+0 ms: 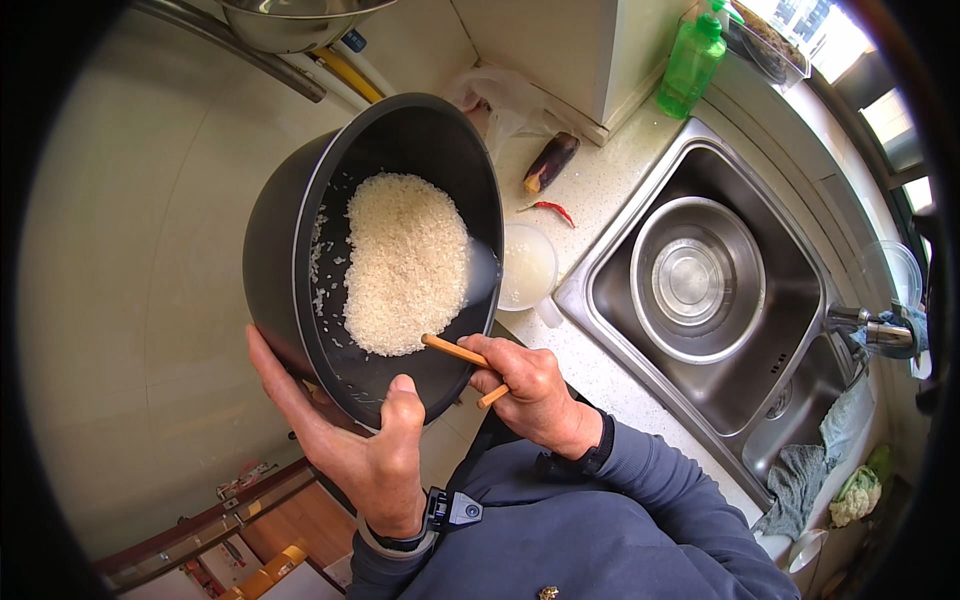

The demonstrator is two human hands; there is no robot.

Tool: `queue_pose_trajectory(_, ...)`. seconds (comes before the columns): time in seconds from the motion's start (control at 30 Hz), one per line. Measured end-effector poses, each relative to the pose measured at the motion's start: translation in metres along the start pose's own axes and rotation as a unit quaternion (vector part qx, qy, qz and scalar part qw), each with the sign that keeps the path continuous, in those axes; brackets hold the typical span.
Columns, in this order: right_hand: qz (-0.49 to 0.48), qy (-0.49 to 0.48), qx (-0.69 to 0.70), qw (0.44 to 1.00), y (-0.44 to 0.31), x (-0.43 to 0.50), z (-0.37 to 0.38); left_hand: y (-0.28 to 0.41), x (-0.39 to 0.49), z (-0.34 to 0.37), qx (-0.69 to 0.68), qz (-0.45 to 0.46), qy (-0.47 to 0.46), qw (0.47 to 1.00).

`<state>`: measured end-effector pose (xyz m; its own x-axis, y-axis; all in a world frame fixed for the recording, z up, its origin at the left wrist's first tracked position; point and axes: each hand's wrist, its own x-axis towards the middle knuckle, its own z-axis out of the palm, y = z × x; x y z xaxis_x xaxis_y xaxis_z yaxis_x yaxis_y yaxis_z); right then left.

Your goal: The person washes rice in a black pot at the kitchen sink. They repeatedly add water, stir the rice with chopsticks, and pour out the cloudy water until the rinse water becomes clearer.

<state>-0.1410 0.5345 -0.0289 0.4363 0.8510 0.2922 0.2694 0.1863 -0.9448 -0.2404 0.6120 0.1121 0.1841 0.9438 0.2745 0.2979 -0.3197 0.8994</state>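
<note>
My left hand grips the near rim of a dark rice-cooker inner pot, thumb inside the wall. The pot is tilted to the right. White rice is heaped inside, and a little cloudy water pools at its right edge. Stray grains cling to the left wall. In my right hand is a pair of wooden chopsticks, one tip close to the rice. Below the pot's right rim, a translucent cup with a handle stands on the counter holding cloudy water, partly hidden by the pot.
Beyond the cup lie a red chili and an eggplant piece. At right, a steel basin with water sits in the sink. A faucet, green bottle, grey cloth and cauliflower surround it. A steel bowl is top left.
</note>
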Motion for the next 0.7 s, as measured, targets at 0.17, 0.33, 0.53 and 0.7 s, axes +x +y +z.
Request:
queue_pose_trajectory(0.17,0.006,-0.002,0.001,1.000,-0.0005,0.0000,-0.0003,0.0005,-0.0001,0.0008,0.006,0.005,0.004,1.000)
queue_pose_trajectory(0.33,0.008,-0.003,0.001,1.000,-0.0003,0.0001,0.0000,-0.0008,0.0002,-0.0001,0.011,0.009,0.000,1.000)
queue_pose_trajectory(0.53,-0.003,0.004,-0.002,1.000,0.0010,-0.0004,0.0002,-0.0015,-0.0001,-0.0012,0.019,0.010,-0.005,1.000)
queue_pose_trajectory(0.7,-0.010,0.013,0.003,1.000,0.0024,0.0003,0.0018,-0.0014,0.0003,-0.0007,0.027,0.013,-0.003,1.000)
